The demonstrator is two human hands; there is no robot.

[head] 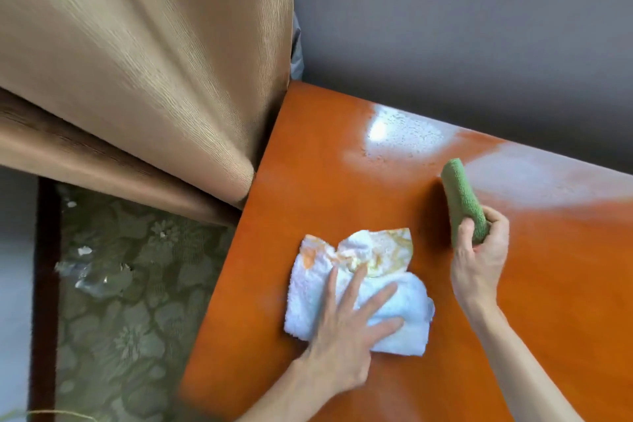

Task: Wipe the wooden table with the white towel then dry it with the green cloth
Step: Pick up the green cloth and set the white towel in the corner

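**Towel wipe on, cloth on standby**

Head view: left hand (346, 329) lies flat on the towel (359, 284), fingers straight and spread, pressing it to the table (342, 164) at about 6 o'clock of frame. Towel is bunched, with orange-yellow stains on its far part. Right hand (479, 250) at 4 o'clock, fingers curled round the rolled cloth (460, 199), which stands tilted, far end up toward 12, looks clear of the wood.

Step in hand, by my read: wiping. Do it well: keep palm flat, even pressure, overlapping passes toward the glossy patch at 1 o'clock, which looks speckled, maybe droplets. Refold to a clean face; stained side could smear. Keep cloth off wet wood until wiping ends.

Around: curtain (154, 79) at 10 o'clock drapes against the table's left corner and may hinder wiping there. Wall (445, 27) behind at 12. Patterned floor (137, 284) at 8 with pale scraps
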